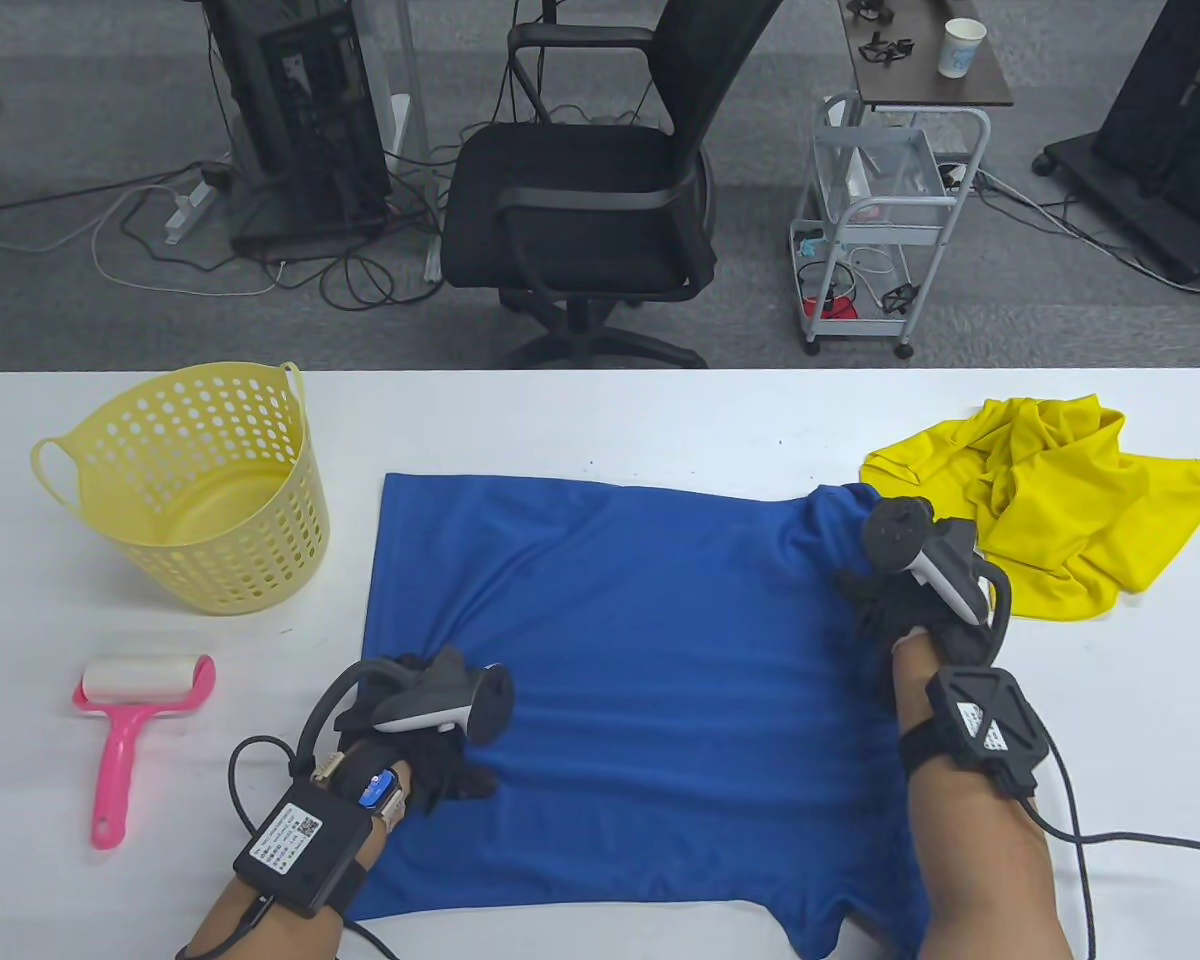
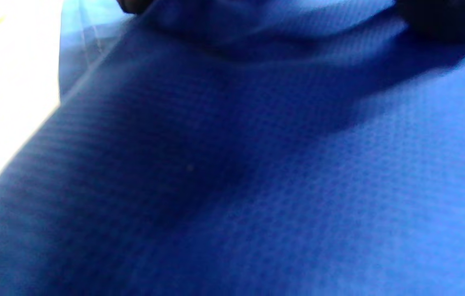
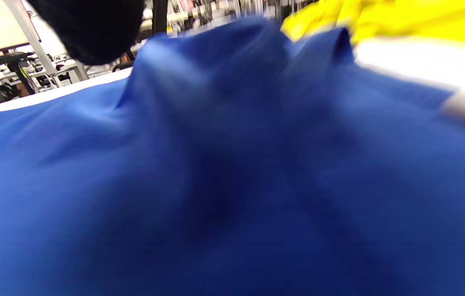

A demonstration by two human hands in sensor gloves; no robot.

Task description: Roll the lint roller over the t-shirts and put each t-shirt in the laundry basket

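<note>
A blue t-shirt [image 1: 650,680] lies spread flat across the middle of the white table [image 1: 600,420]. My left hand [image 1: 425,725] sits on the shirt's left edge, and creases in the cloth run toward its gloved fingers, which grip the fabric. My right hand [image 1: 875,595] grips the shirt's right side, where the cloth bunches up into a peak [image 3: 216,53]. A pink lint roller [image 1: 135,715] with a white roll lies on the table left of my left hand, untouched. The yellow perforated laundry basket [image 1: 60,470] stands at the back left with nothing in it. The left wrist view is filled by blue t-shirt fabric [image 2: 257,185].
A crumpled yellow t-shirt [image 1: 1050,500] lies at the back right, just beyond my right hand. Cables trail from both wrists over the table's front edge. Behind the table stand a black office chair [image 1: 580,200] and a small wheeled cart [image 1: 880,220].
</note>
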